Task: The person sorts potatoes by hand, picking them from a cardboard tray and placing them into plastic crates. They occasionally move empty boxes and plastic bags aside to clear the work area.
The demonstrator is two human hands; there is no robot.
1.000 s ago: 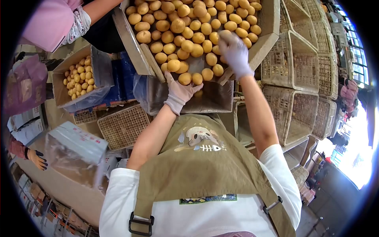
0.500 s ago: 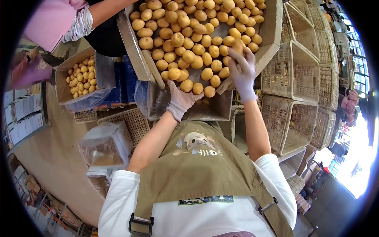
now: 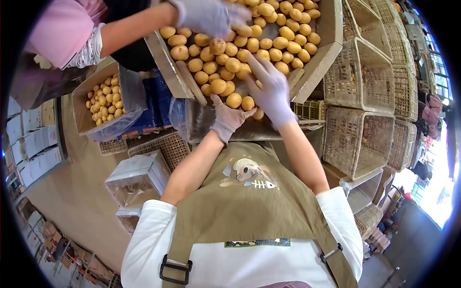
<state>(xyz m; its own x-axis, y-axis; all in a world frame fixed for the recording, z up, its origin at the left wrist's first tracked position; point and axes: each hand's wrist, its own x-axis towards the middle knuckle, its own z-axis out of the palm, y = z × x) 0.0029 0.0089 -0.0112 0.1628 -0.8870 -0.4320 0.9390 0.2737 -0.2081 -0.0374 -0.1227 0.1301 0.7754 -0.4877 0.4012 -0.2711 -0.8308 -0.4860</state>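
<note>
Small yellow potatoes (image 3: pixel 233 64) lie spread over a sorting tray with raised sides (image 3: pixel 310 72). At the tray's near mouth my left hand (image 3: pixel 228 117), in a light glove, is open with thumb and fingers apart, just below the front potatoes (image 3: pixel 234 100). My right hand (image 3: pixel 271 89), also gloved, is over the potatoes right of the mouth. Its fingers are stretched out and slightly blurred, and its palm side is hidden. A potato (image 3: pixel 258 114) shows between the two hands. Below the mouth is a metal-looking bin (image 3: pixel 199 120), partly covered by my arms.
A co-worker's gloved hand (image 3: pixel 211 18) reaches over the tray from the left. A lined box of potatoes (image 3: pixel 105 98) stands at left. Stacked plastic crates (image 3: pixel 357 139) line the right side. Clear-wrapped boxes (image 3: pixel 137 177) and a crate (image 3: pixel 165 150) are at lower left.
My right hand has moved left and nearer me, from the tray's right side to its mouth. The co-worker's hand has come in over the potatoes. My left hand stays at the mouth.
</note>
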